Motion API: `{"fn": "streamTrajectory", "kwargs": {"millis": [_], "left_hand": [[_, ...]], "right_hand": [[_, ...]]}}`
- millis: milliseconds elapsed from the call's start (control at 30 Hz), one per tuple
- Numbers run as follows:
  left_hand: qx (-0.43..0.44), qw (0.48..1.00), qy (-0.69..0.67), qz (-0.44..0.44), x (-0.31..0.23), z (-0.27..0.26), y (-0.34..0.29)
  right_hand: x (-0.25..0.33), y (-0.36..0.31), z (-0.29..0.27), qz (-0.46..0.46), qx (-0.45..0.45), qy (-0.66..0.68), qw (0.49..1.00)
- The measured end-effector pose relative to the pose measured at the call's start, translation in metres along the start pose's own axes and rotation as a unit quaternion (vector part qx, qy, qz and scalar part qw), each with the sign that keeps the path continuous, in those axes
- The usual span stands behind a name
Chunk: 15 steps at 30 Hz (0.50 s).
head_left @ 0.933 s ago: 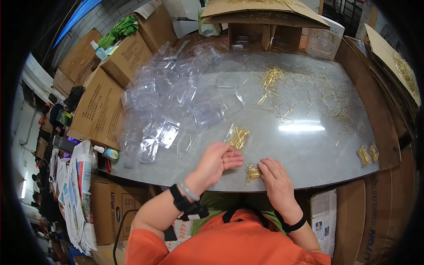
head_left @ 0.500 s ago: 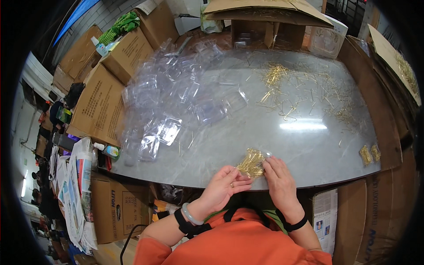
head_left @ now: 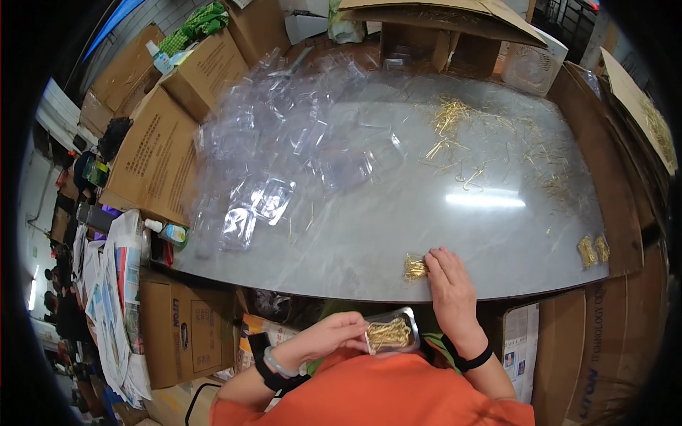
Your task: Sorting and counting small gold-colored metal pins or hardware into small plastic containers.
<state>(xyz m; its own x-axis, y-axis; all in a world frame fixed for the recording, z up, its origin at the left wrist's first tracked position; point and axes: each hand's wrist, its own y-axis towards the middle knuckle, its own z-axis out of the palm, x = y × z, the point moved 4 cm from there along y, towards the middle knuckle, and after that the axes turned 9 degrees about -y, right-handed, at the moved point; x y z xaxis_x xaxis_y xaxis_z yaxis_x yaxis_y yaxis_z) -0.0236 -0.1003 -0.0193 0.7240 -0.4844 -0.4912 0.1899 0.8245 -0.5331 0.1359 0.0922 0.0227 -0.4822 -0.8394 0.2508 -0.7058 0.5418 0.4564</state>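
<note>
- "Left hand?"
- "Clamped on the clear tray by its left end, my side of the table; gold hooks inside, long axis crosswise."
- "Right hand?"
- "Fingers together on the tabletop; gripping, can't tell. Gold bundle just left of my fingertips."

Printed lettering stands on cardboard boxes and newspaper
</note>
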Motion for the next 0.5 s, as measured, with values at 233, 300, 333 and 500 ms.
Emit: {"fn": "streamTrajectory", "kwargs": {"millis": [233, 300, 333, 500], "left_hand": [[-0.044, 0.998, -0.016, 0.045, 0.014, -0.001, 0.030], [-0.040, 0.998, -0.025, 0.051, 0.019, -0.009, 0.033], [-0.053, 0.996, -0.031, 0.061, 0.021, -0.008, 0.034], [-0.089, 0.986, -0.061, 0.124, 0.020, 0.009, 0.033]], "right_hand": [[0.026, -0.015, -0.001, -0.032, 0.033, 0.021, 0.999], [0.033, -0.023, -0.004, -0.040, 0.049, 0.031, 0.997], [0.036, -0.025, -0.008, -0.046, 0.052, 0.032, 0.997], [0.040, -0.028, -0.009, -0.055, 0.047, 0.025, 0.997]]}}
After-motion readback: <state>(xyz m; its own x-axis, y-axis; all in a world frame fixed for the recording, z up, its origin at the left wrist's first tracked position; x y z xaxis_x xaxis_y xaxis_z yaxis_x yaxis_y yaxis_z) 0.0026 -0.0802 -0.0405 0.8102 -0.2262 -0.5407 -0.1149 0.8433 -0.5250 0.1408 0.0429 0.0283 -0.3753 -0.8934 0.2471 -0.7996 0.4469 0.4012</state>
